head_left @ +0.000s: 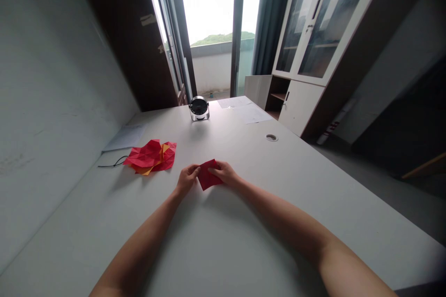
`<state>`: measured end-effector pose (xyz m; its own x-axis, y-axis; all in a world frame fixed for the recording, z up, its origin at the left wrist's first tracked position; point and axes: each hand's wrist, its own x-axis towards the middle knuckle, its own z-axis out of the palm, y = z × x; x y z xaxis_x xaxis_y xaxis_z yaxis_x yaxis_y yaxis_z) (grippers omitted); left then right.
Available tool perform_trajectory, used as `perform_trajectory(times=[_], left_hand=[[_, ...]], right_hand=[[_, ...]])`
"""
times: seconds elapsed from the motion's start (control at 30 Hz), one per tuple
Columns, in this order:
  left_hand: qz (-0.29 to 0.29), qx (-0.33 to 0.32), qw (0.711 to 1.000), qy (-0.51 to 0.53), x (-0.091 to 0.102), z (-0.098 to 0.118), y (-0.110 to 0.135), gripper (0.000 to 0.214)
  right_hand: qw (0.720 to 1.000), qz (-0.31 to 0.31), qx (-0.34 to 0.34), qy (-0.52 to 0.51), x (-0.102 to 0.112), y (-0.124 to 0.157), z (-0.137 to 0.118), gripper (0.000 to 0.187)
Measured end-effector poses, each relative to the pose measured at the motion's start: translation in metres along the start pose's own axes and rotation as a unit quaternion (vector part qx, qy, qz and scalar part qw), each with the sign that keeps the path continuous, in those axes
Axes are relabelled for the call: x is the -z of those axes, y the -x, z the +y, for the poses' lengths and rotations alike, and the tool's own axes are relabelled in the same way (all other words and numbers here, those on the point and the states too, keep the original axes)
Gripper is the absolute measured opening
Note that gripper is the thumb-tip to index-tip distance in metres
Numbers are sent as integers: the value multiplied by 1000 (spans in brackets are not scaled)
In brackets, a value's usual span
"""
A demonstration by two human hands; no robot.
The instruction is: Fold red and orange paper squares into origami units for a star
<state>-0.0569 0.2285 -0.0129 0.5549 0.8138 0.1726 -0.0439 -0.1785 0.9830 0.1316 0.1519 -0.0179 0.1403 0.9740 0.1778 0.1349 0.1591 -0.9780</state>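
A small red piece of folded paper (206, 179) is held between my two hands, over the middle of the white table. My left hand (188, 176) pinches its left edge between thumb and fingers. On the other side, my right hand (225, 172) grips the paper with the thumb lying across its front and the fingers behind, mostly hidden. To the left lies a loose pile of creased red and orange paper sheets (148, 157), apart from both hands.
The white table (223, 232) meets a wall on the left. A small round fan (199, 108) stands toward the far end. White sheets (257, 114) lie at the far right, near a round cable hole (271, 138). A black cord (113, 164) lies beside the pile.
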Motion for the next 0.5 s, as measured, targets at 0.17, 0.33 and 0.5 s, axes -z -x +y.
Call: perform_trajectory(times=[0.17,0.33,0.5], left_hand=[[0,0,1000,-13,0,-2,1,33],[-23,1,1000,-5,0,-2,2,31],[-25,-3,1000,6,0,-1,2,29]], right_hand=[[1000,-24,3,16,2,0,2,37],[999,-24,5,29,2,1,-3,34],[1000,-24,3,9,2,4,-11,32]])
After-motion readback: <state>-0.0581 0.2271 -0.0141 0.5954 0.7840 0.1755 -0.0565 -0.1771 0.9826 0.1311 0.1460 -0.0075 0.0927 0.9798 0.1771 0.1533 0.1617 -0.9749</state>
